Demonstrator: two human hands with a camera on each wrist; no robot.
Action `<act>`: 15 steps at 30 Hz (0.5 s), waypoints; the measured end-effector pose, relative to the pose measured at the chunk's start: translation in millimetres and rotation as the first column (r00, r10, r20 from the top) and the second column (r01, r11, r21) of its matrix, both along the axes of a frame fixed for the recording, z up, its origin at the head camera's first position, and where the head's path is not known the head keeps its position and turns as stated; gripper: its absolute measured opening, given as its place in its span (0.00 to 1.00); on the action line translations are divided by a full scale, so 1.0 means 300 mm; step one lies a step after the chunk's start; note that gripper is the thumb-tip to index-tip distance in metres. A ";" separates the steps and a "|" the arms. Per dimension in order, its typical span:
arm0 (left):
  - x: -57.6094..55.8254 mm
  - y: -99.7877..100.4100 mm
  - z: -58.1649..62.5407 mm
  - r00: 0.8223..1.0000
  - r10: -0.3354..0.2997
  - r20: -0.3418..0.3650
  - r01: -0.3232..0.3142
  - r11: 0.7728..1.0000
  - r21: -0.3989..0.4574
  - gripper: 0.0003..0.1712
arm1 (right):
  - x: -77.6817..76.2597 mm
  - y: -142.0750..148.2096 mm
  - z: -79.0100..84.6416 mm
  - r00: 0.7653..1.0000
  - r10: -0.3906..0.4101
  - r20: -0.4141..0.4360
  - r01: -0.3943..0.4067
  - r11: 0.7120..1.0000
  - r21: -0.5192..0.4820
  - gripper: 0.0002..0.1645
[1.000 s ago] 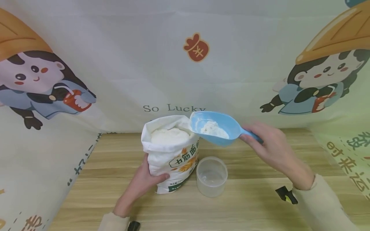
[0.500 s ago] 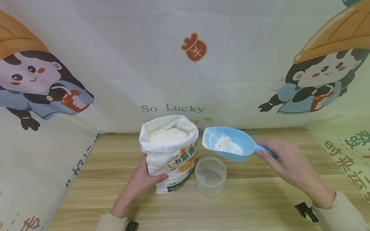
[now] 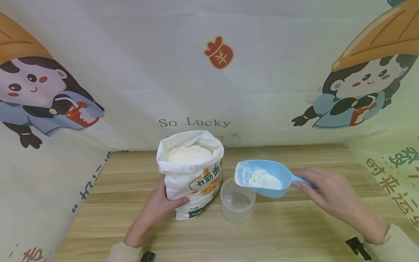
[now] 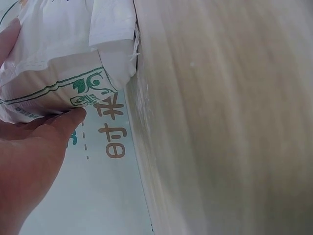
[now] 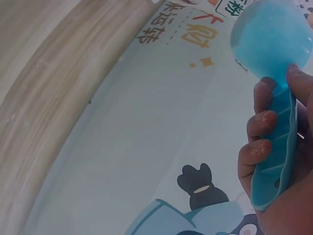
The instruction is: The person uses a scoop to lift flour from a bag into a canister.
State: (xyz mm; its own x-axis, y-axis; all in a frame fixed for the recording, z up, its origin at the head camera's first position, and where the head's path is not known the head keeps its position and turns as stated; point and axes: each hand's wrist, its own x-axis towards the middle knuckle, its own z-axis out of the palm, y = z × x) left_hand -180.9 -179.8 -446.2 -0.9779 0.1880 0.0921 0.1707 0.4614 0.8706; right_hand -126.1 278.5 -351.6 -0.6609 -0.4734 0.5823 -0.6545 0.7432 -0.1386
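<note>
A white flour bag stands upright with its top rolled open, flour heaped near the rim. My left hand grips its lower left side, thumb across the front; the left wrist view shows my fingers around the bag's base. In my right hand is a blue scoop, held level by its handle with a mound of flour in it. From below, the right wrist view shows the fingers curled round the ribbed handle. The scoop's front edge overlaps the rim of a clear round tub beside the bag.
Everything stands on a wood-grain table. Behind it rises a printed cloth backdrop with cartoon figures and lettering, which also closes off both sides. A black strap end sticks out by the right sleeve.
My right hand has brought the loaded scoop from the bag's mouth rightward and down toward the front, beside the tub's rim. The left hand keeps its grip on the bag.
</note>
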 end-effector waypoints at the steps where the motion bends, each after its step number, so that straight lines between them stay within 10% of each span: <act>1: 0.000 -0.001 0.000 1.000 0.001 0.000 -0.001 1.000 -0.003 0.57 | 0.001 0.002 0.000 1.000 -0.008 0.004 0.008 1.000 0.017 0.12; 15: -0.002 -0.004 -0.002 1.000 -0.005 -0.007 0.005 1.000 -0.009 0.55 | -0.007 -0.020 -0.005 0.997 0.015 -0.076 0.000 0.981 0.196 0.41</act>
State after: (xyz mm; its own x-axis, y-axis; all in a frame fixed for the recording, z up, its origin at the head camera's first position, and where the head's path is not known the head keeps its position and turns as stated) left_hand -181.4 -181.0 -446.8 -0.9762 0.1936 0.0974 0.1792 0.4683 0.8652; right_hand -128.2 272.5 -353.2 -0.6136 -0.5882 0.5268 -0.6632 0.7460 0.0604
